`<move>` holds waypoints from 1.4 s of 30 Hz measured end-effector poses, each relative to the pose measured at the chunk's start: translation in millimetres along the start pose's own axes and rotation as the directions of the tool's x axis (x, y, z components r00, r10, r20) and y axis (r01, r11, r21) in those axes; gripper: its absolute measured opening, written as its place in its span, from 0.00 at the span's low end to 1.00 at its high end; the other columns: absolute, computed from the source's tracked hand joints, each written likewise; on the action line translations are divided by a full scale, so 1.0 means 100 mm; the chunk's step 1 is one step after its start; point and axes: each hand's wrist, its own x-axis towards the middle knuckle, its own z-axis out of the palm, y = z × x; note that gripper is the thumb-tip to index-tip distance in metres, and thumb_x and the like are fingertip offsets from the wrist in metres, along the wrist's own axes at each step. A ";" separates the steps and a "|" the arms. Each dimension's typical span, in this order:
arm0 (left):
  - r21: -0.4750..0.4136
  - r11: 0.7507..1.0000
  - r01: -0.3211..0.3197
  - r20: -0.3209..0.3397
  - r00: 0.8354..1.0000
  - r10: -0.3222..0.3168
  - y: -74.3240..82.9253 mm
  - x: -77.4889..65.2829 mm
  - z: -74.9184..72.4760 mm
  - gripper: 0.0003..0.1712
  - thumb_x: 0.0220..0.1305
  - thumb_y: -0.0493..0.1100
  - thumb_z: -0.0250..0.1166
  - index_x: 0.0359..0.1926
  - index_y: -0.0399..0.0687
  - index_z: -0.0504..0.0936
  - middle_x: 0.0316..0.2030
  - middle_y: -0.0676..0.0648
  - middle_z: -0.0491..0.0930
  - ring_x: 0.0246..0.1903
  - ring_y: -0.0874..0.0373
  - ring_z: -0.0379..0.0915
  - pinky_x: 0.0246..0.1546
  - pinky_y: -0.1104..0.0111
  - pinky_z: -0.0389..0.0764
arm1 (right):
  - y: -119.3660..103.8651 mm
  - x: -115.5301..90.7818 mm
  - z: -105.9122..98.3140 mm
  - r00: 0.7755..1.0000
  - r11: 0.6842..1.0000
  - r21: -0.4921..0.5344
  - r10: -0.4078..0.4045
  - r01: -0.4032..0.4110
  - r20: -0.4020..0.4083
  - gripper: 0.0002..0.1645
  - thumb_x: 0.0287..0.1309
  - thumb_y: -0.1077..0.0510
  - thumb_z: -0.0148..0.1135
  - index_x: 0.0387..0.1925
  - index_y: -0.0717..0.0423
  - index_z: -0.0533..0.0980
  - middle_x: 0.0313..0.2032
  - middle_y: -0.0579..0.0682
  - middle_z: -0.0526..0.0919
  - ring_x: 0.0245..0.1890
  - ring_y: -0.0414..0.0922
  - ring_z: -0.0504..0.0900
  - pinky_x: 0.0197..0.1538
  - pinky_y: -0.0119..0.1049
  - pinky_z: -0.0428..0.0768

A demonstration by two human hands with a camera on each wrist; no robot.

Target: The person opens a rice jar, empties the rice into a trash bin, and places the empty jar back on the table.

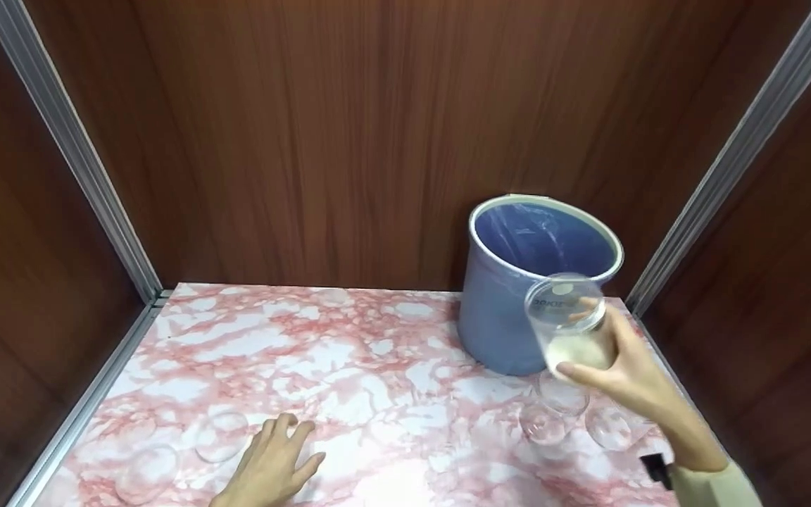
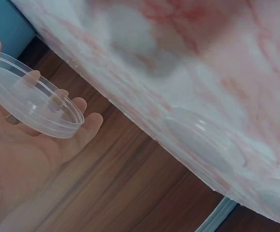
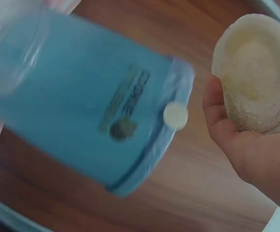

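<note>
In the head view my right hand (image 1: pixel 620 359) grips a clear plastic cup (image 1: pixel 564 303) with pale whitish contents at its bottom. It is tilted and overlaps the front of the blue bucket (image 1: pixel 497 317). From the right wrist view, the pale contents (image 3: pixel 256 72) show as a rounded mass, my thumb against the side. At the lower left, my left hand (image 1: pixel 272 458) is low over the marbled table, palm down with fingers bent. The left wrist view shows a shallow clear plastic lid (image 2: pixel 33 96) between its thumb and fingers.
Several clear round plastic pieces lie by the bucket, one of them a lid (image 1: pixel 610 428). More clear lids (image 1: pixel 222 435) rest at the table's left. A clear bag lines the bucket. Brown wood-grain walls (image 1: pixel 307 141) enclose the back and both sides.
</note>
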 end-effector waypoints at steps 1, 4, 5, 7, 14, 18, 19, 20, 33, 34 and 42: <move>0.001 1.000 -0.006 -0.001 1.000 0.006 -0.01 0.00 0.01 0.23 0.56 0.55 0.64 0.47 0.45 0.75 0.43 0.42 0.70 0.38 0.50 0.69 0.33 0.58 0.77 | 0.01 0.03 -0.06 1.000 1.000 -0.027 0.004 -0.004 -0.007 0.51 0.39 0.57 0.76 0.64 0.51 0.58 0.51 0.50 0.72 0.38 0.44 0.76 0.35 0.34 0.78; 0.007 1.000 -0.018 0.017 1.000 0.018 -0.02 -0.02 0.05 0.24 0.55 0.54 0.65 0.47 0.45 0.75 0.43 0.42 0.70 0.37 0.51 0.69 0.33 0.58 0.77 | 0.06 0.12 -0.21 0.999 0.995 -0.094 0.032 -0.034 -0.020 0.52 0.41 0.53 0.75 0.66 0.50 0.56 0.51 0.52 0.72 0.38 0.44 0.76 0.35 0.32 0.78; 0.003 1.000 -0.017 0.032 0.999 0.017 -0.03 -0.02 0.06 0.25 0.54 0.54 0.66 0.48 0.44 0.75 0.44 0.42 0.70 0.38 0.51 0.68 0.35 0.56 0.77 | 0.07 0.14 -0.25 0.999 0.993 -0.108 0.045 -0.047 -0.028 0.53 0.41 0.52 0.74 0.66 0.49 0.55 0.51 0.53 0.72 0.38 0.44 0.76 0.35 0.31 0.78; -0.012 1.000 -0.012 0.075 0.997 0.013 -0.04 -0.04 0.07 0.26 0.55 0.54 0.65 0.49 0.43 0.74 0.45 0.40 0.70 0.39 0.49 0.68 0.37 0.52 0.77 | 0.10 0.21 -0.33 0.998 0.989 -0.141 0.047 -0.051 -0.035 0.54 0.42 0.50 0.74 0.67 0.48 0.54 0.51 0.54 0.72 0.38 0.44 0.76 0.35 0.29 0.77; -0.048 0.999 0.008 0.173 0.985 0.000 -0.06 -0.10 0.12 0.26 0.56 0.55 0.64 0.50 0.43 0.74 0.47 0.38 0.69 0.44 0.45 0.68 0.42 0.45 0.74 | 0.19 0.38 -0.56 0.998 0.966 -0.254 0.040 -0.049 -0.041 0.54 0.39 0.46 0.75 0.65 0.47 0.56 0.51 0.52 0.75 0.39 0.43 0.76 0.35 0.27 0.74; -0.042 0.999 0.002 0.180 0.984 0.006 -0.06 -0.13 0.15 0.26 0.56 0.55 0.63 0.50 0.43 0.74 0.49 0.37 0.69 0.45 0.44 0.68 0.44 0.45 0.73 | 0.20 0.48 -0.67 0.999 0.951 -0.307 0.036 -0.042 -0.025 0.53 0.37 0.44 0.75 0.64 0.50 0.57 0.51 0.57 0.75 0.44 0.49 0.75 0.41 0.36 0.71; -0.043 0.999 0.000 0.181 0.983 0.008 -0.06 -0.13 0.16 0.26 0.56 0.55 0.63 0.50 0.43 0.74 0.49 0.37 0.69 0.46 0.44 0.67 0.45 0.45 0.73 | 0.20 0.50 -0.69 0.999 0.947 -0.319 0.040 -0.044 -0.018 0.54 0.37 0.44 0.75 0.64 0.50 0.57 0.52 0.58 0.75 0.45 0.51 0.74 0.43 0.40 0.70; -0.042 0.999 -0.001 0.184 0.983 0.009 -0.06 -0.14 0.16 0.26 0.56 0.54 0.64 0.50 0.43 0.74 0.49 0.37 0.68 0.46 0.44 0.67 0.45 0.44 0.73 | 0.20 0.52 -0.71 0.999 0.944 -0.327 0.044 -0.046 -0.011 0.54 0.37 0.43 0.75 0.64 0.51 0.57 0.52 0.60 0.74 0.46 0.53 0.74 0.43 0.44 0.70; -0.084 0.996 -0.002 0.212 0.977 0.020 -0.11 -0.16 0.23 0.24 0.60 0.54 0.60 0.51 0.43 0.73 0.50 0.36 0.67 0.47 0.42 0.67 0.44 0.42 0.72 | 0.22 0.83 -0.87 0.997 0.872 -0.483 -0.067 0.079 0.042 0.52 0.34 0.43 0.76 0.58 0.62 0.62 0.47 0.65 0.74 0.42 0.57 0.72 0.38 0.51 0.70; -0.087 0.996 0.003 0.218 0.976 0.016 -0.12 -0.16 0.24 0.24 0.60 0.55 0.60 0.51 0.43 0.73 0.50 0.36 0.67 0.47 0.42 0.67 0.43 0.42 0.72 | 0.22 0.85 -0.88 0.996 0.863 -0.498 -0.078 0.090 0.045 0.52 0.34 0.43 0.76 0.57 0.62 0.62 0.46 0.65 0.74 0.42 0.57 0.73 0.38 0.51 0.70; -0.091 0.996 -0.015 0.249 0.968 0.037 -0.14 -0.18 0.27 0.23 0.60 0.54 0.60 0.50 0.44 0.73 0.50 0.37 0.67 0.47 0.43 0.65 0.44 0.43 0.72 | 0.25 0.90 -0.92 0.997 0.798 -0.599 -0.029 0.065 0.070 0.54 0.34 0.36 0.74 0.59 0.56 0.61 0.44 0.62 0.73 0.39 0.57 0.71 0.32 0.49 0.70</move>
